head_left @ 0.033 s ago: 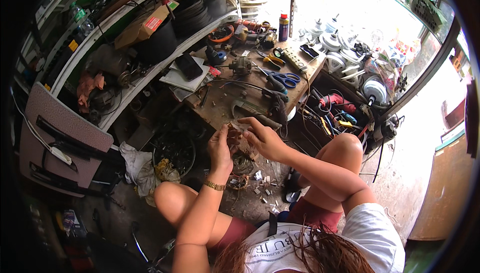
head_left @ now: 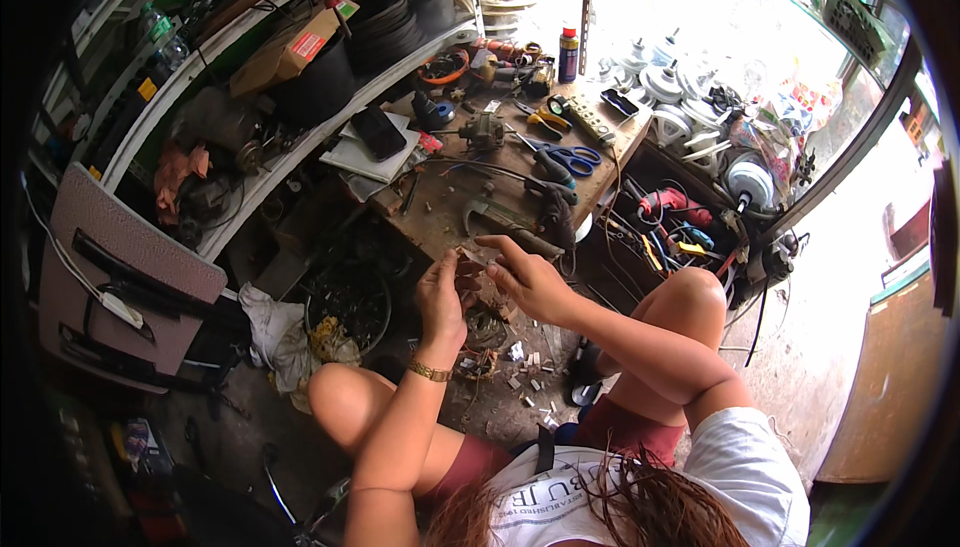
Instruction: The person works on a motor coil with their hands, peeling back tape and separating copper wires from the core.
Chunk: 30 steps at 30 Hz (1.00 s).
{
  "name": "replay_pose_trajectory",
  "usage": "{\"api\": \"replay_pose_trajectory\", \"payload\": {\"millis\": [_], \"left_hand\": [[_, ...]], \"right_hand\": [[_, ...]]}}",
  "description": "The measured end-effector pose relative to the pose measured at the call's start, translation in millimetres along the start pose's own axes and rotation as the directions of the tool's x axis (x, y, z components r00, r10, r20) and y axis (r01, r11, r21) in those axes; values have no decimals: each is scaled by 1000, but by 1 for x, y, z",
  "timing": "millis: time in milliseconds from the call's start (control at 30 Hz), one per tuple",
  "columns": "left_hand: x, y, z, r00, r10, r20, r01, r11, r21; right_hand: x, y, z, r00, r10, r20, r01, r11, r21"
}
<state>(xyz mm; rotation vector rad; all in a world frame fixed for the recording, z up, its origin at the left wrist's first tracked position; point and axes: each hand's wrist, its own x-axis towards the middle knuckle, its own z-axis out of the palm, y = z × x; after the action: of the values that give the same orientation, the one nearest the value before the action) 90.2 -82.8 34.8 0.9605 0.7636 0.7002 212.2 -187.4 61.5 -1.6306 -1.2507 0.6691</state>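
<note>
My left hand [head_left: 440, 299] and my right hand [head_left: 532, 282] meet in front of the workbench's near edge, fingers closed. Between their fingertips is a small pale, partly clear piece [head_left: 479, 256]; its kind is too small to make out. A gold-coloured watch [head_left: 429, 372] circles my left wrist. Beyond the fingers, a curved metal tool frame [head_left: 480, 217] lies on the wooden workbench [head_left: 436, 219]. Below my hands, several small white scraps [head_left: 533, 359] are scattered over the floor.
The bench bears blue-handled scissors [head_left: 575, 160], a small motor [head_left: 484, 133], a black phone [head_left: 377, 134], a power strip [head_left: 588, 122] and a spray can [head_left: 568, 55]. To its right is a tool drawer with a red drill [head_left: 675, 205]. A bucket [head_left: 388, 309] and white cloth [head_left: 272, 332] are left.
</note>
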Motion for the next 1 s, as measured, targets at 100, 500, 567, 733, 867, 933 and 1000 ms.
{"api": "replay_pose_trajectory", "payload": {"millis": [100,500,567,733,867,933,1000], "left_hand": [[1,-5,-1,996,72,49,-71,997,-27],[-8,-6,5,960,275,56,-277,899,340],[-5,-9,7,927,366,87,-372,856,360],[6,-20,2,934,344,97,-352,841,410],[6,-1,-2,973,4,233,-5,1000,4],[6,1,-1,955,37,293,-38,999,-3],[6,3,0,947,50,317,-40,999,-36]], "right_hand": [[-3,-6,-1,1000,-9,15,10,994,-113],[-5,1,9,985,-124,-122,80,947,-312],[-5,6,12,983,-108,-145,55,943,-328],[12,36,19,976,-143,-165,146,989,5],[17,17,-12,969,110,223,-229,739,633],[18,17,-19,934,137,329,-342,607,717],[17,11,-21,902,261,344,-431,500,751]]}}
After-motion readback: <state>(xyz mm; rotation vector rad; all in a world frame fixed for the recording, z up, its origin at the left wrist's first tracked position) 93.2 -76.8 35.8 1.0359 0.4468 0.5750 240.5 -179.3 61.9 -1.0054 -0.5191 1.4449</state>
